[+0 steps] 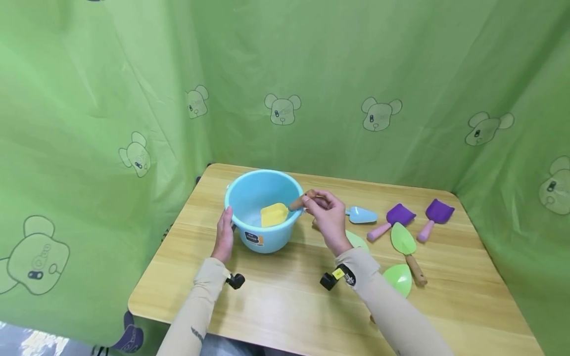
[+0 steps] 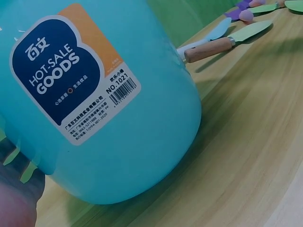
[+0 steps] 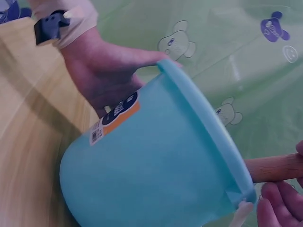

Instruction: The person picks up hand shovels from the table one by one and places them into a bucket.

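A light blue bucket point(image 1: 267, 240) stands upright at the left of the table. My left hand point(image 1: 224, 237) rests against its left side, and in the right wrist view the straight thumb reaches the rim; the bucket partly hides the other fingers. Over the bucket's right rim, my right hand point(image 1: 327, 215) pinches the wooden handle point(image 1: 299, 201) of a small yellow shovel point(image 1: 273, 214). The yellow blade is inside the bucket. From the right wrist, only the handle point(image 3: 274, 168) and the fingertips show beyond the rim.
Right of the bucket lie a light blue trowel point(image 1: 362, 215), two purple shovels point(image 1: 401, 214) with pink handles, and several green leaf-shaped trowels point(image 1: 403, 239). My right forearm partly covers one green trowel point(image 1: 399, 279). A green curtain point(image 1: 329, 59) surrounds the wooden table point(image 1: 276, 296).
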A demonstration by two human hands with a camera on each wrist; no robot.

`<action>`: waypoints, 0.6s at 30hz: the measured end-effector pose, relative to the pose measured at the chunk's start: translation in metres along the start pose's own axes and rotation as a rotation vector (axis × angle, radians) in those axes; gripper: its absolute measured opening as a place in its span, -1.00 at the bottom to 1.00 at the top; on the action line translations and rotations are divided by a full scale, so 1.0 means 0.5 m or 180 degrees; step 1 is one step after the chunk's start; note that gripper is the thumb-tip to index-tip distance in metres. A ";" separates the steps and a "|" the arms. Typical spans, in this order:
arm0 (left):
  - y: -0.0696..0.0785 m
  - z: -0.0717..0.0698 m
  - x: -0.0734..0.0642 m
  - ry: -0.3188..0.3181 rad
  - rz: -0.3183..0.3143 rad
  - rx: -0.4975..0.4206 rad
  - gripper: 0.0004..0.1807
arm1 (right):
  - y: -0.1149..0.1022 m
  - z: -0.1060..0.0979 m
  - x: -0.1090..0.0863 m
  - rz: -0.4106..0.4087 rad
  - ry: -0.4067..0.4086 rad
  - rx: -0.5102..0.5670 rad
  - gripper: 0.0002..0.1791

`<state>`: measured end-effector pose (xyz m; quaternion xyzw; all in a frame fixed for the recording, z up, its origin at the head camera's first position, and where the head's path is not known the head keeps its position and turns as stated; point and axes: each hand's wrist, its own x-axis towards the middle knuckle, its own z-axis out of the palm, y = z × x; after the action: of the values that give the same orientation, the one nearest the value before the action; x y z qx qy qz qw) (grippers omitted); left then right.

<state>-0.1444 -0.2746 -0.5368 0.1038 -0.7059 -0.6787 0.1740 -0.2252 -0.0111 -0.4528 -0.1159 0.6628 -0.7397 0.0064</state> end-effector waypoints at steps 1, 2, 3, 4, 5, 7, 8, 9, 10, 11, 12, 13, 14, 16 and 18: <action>0.000 0.001 0.000 0.0001 0.0005 -0.0008 -0.29 | 0.002 0.003 0.000 -0.0047 -0.0008 -0.0122 -0.64; 0.000 0.001 0.000 -0.0005 0.0012 -0.0024 -0.29 | 0.004 0.005 0.000 -0.0092 -0.0015 -0.0244 -0.65; 0.000 0.001 0.000 -0.0001 0.0021 -0.0034 -0.29 | 0.006 0.008 0.000 -0.0126 -0.0025 -0.0365 -0.66; 0.001 0.001 0.000 0.0005 0.0024 -0.0046 -0.29 | 0.007 0.011 -0.001 -0.0158 -0.0039 -0.0463 -0.66; 0.001 0.001 0.000 0.0009 0.0038 -0.0055 -0.29 | 0.008 0.015 -0.002 -0.0196 -0.0065 -0.0538 -0.66; 0.001 0.001 0.000 0.0012 0.0067 -0.0074 -0.29 | 0.012 0.021 -0.006 -0.0266 -0.0128 -0.0673 -0.67; 0.001 0.001 0.000 0.0013 0.0077 -0.0084 -0.29 | 0.013 0.024 -0.009 -0.0294 -0.0174 -0.0729 -0.68; 0.000 0.001 0.000 0.0015 0.0078 -0.0088 -0.29 | 0.015 0.027 -0.012 -0.0312 -0.0224 -0.0778 -0.70; -0.001 0.001 0.000 0.0011 0.0081 -0.0094 -0.29 | 0.017 0.029 -0.015 -0.0321 -0.0274 -0.0818 -0.71; -0.002 0.002 -0.001 0.0004 0.0085 -0.0097 -0.29 | 0.019 0.031 -0.018 -0.0330 -0.0332 -0.0864 -0.71; -0.003 0.002 0.000 -0.0001 0.0082 -0.0100 -0.29 | 0.021 0.033 -0.021 -0.0340 -0.0382 -0.0912 -0.72; -0.005 0.002 0.000 0.0000 0.0081 -0.0100 -0.29 | 0.023 0.036 -0.022 -0.0344 -0.0431 -0.0959 -0.72; -0.006 0.002 0.000 0.0000 0.0079 -0.0100 -0.29 | 0.025 0.038 -0.023 -0.0358 -0.0482 -0.1005 -0.72; -0.007 0.002 0.000 0.0001 0.0087 -0.0095 -0.29 | 0.028 0.043 -0.026 -0.0405 -0.0564 -0.1103 -0.73; -0.007 0.002 0.000 0.0001 0.0093 -0.0098 -0.28 | 0.032 0.046 -0.027 -0.0495 -0.0620 -0.1207 -0.75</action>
<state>-0.1450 -0.2739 -0.5405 0.0910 -0.6968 -0.6868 0.1856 -0.2103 -0.0334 -0.4687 -0.2366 0.7753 -0.5855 -0.0087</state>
